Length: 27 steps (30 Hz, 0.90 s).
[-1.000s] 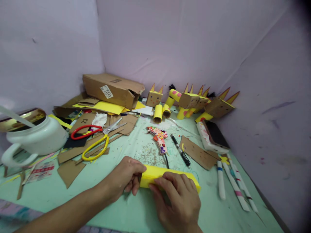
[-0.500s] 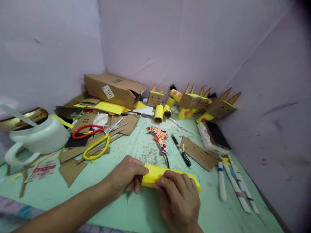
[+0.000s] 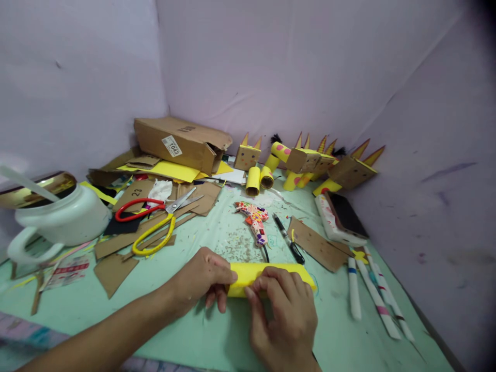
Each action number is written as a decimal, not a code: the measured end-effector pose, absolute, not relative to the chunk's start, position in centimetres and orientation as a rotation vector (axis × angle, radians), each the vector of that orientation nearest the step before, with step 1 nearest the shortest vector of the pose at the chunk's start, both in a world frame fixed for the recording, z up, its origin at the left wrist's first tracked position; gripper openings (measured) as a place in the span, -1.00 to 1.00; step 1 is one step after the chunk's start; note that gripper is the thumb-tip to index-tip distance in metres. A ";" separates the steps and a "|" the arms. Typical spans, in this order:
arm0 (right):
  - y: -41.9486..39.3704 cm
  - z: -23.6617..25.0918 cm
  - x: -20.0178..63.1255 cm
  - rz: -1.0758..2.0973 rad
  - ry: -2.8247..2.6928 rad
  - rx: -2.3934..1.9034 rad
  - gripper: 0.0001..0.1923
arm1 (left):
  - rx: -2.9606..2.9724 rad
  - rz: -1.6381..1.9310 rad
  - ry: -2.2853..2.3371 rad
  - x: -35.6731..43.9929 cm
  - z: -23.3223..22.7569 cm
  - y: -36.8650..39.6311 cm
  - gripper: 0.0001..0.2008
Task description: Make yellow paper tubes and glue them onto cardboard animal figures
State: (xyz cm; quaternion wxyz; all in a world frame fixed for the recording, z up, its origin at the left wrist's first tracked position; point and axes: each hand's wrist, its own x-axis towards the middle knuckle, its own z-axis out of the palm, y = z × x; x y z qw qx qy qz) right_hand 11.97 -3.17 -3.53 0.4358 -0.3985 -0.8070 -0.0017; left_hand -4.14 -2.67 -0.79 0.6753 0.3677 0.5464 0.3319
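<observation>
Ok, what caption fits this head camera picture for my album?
Left hand and right hand press a yellow paper roll on the green table.

Bare forearms, no sleeves; L hand (image 3: 199, 281), R hand (image 3: 284, 315).

Two scissors (image 3: 155, 219) (red, yellow), three striped sticks (image 3: 377, 297), one jug (image 3: 58, 217).

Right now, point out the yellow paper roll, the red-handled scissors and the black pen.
yellow paper roll (image 3: 271, 270): head view, on its bare top between the two hands.
red-handled scissors (image 3: 134, 211): head view, on the red handle loop.
black pen (image 3: 287, 238): head view, on the middle of its barrel.
</observation>
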 end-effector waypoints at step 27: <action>-0.7 -1.6 17.5 1.263 -1.134 -1.348 -0.61 | 0.806 1.127 1.280 -5.1 -1.1 -2.3 -0.86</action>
